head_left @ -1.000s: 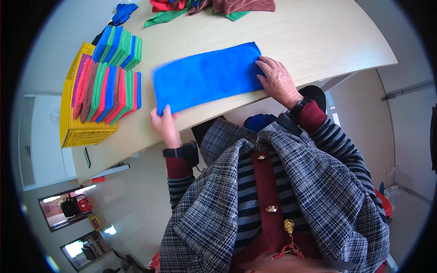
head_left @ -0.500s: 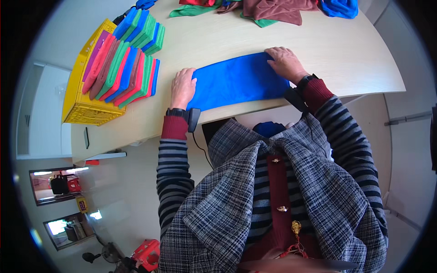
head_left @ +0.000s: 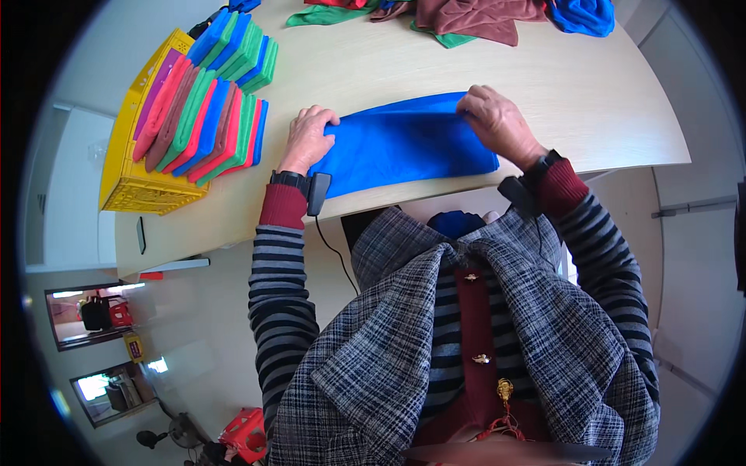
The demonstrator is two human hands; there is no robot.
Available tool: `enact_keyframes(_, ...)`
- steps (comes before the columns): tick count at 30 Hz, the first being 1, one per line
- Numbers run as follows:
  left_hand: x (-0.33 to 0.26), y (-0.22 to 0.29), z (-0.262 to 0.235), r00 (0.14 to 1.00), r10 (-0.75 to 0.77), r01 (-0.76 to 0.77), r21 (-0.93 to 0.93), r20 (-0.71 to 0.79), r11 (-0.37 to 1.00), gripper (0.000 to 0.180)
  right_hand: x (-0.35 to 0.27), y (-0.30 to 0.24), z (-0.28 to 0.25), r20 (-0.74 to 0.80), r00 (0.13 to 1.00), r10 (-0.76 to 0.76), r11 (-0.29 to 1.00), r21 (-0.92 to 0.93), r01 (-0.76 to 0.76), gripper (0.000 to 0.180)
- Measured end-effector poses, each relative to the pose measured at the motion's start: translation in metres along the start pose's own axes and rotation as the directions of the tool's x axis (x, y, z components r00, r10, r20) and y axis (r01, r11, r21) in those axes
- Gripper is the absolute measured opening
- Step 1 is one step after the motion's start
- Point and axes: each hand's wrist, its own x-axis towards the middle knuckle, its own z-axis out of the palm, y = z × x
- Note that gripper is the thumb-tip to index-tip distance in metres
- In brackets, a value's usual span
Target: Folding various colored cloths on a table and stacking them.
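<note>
A blue cloth [head_left: 408, 145] is held at both ends on a pale table [head_left: 590, 93]. Its left end is gripped by the left hand [head_left: 308, 140], fingers curled over the edge. Its upper right corner is pinched by the right hand [head_left: 497, 123], fingers bent down onto the fabric. The cloth is stretched flat between the two hands, close to the table's near edge. To the left, folded cloths [head_left: 203, 116] in red, green, blue and pink are stood on edge in a yellow crate [head_left: 132, 182]. At the far edge of the table, loose cloths [head_left: 474, 17] in brown, green and blue are piled, well apart from the hands.
</note>
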Motion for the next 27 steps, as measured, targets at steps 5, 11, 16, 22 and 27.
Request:
enact_keyframes(5,-0.001,0.015,-0.002,0.994,0.035,-0.044,-0.084,-0.107,0.995,0.038,-0.032,-0.024,-0.011,0.043,0.99,-0.131,0.991,0.029,0.13,0.014)
enact_keyframes(11,0.002,0.013,-0.005,0.994,0.102,-0.101,0.02,-0.033,0.995,0.025,-0.036,-0.01,-0.002,0.013,1.0,-0.007,0.994,0.107,0.006,0.013)
enact_keyframes(16,-0.002,0.011,-0.01,0.999,0.027,-0.031,-0.138,-0.028,0.99,0.017,-0.009,0.041,0.019,-0.036,0.987,0.153,0.973,0.177,-0.145,0.013)
enact_keyframes(22,-0.007,0.0,-0.01,0.988,-0.111,0.135,-0.244,0.11,0.96,0.019,0.005,0.058,0.017,0.241,0.956,0.165,0.982,0.05,-0.182,0.022)
enact_keyframes(27,-0.017,-0.017,-0.004,1.0,0.007,-0.002,-0.187,0.029,0.982,0.021,0.014,0.04,0.013,0.361,0.908,0.211,0.976,-0.034,-0.214,0.026)
